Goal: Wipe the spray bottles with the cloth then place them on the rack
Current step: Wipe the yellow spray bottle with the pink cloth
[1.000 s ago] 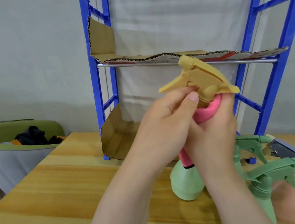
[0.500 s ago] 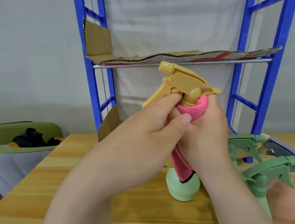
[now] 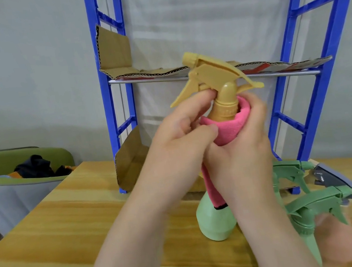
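Fingers (image 3: pixel 193 116) of left hand (image 3: pixel 178 142) curl round yellow-headed spray bottle (image 3: pixel 215 84); right hand (image 3: pixel 241 152) clamps pink cloth (image 3: pixel 227 127) on its neck, before blue rack (image 3: pixel 113 73). Two green-headed bottles (image 3: pixel 299 208) (partly hidden) stand just right of it.

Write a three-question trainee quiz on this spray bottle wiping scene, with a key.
1. True or false: the pink cloth is wrapped round the neck of the yellow-headed spray bottle.
2. Which hand grips the cloth round the bottle? A. left hand B. right hand C. neither
3. Fill in: the green spray bottles stand on the wooden ____, not on the blue rack.

Key: 1 true; 2 B; 3 table.
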Motion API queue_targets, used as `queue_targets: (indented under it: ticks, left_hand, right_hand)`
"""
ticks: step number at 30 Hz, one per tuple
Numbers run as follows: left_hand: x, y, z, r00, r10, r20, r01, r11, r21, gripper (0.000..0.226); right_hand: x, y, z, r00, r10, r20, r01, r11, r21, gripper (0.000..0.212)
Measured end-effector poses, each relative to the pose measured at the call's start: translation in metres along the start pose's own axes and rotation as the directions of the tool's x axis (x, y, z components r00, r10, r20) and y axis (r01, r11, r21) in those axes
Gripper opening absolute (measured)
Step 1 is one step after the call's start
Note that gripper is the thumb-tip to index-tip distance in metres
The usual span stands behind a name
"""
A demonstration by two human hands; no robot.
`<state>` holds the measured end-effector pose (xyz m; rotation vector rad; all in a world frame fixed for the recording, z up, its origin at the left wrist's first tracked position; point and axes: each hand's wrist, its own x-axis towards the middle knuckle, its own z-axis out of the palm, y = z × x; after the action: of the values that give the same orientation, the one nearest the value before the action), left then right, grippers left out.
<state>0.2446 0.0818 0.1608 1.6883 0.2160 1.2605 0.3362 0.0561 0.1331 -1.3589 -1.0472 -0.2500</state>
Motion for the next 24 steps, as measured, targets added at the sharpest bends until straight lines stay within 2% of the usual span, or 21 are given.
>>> queue_targets:
  ticks: [3,9,14,19,22,24]
  left_hand:
    - [0.002,-0.003,-0.007,0.999,-0.012,-0.031,0.007,0.989,-0.146,0.052]
    - [0.007,-0.005,-0.021,0.987,-0.075,-0.143,0.025,0.947,-0.320,0.061]
    - [0.010,-0.004,-0.032,0.987,-0.086,-0.136,0.024,0.915,-0.402,0.068]
    - [0.011,-0.002,-0.049,0.987,-0.099,-0.126,0.024,0.870,-0.492,0.060]
    - [0.012,-0.002,-0.061,0.982,-0.124,-0.143,0.021,0.824,-0.566,0.061]
    - [0.013,-0.001,-0.067,0.977,-0.141,-0.163,0.014,0.795,-0.606,0.060]
  right_hand:
    - [-0.002,0.003,0.003,0.999,-0.048,0.023,0.049,0.998,-0.050,0.069]
    - [-0.005,0.005,0.007,0.995,-0.064,0.072,0.067,0.997,-0.045,0.087]
    - [-0.008,0.007,0.009,0.991,-0.087,0.098,0.090,0.996,-0.024,0.090]
    - [-0.009,0.007,0.011,0.982,-0.141,0.123,0.144,0.989,-0.015,0.098]
    - [-0.010,0.011,0.011,0.969,-0.122,0.213,0.121,0.993,0.015,0.108]
    - [-0.010,0.013,0.011,0.959,-0.071,0.274,0.051,0.995,0.080,0.113]
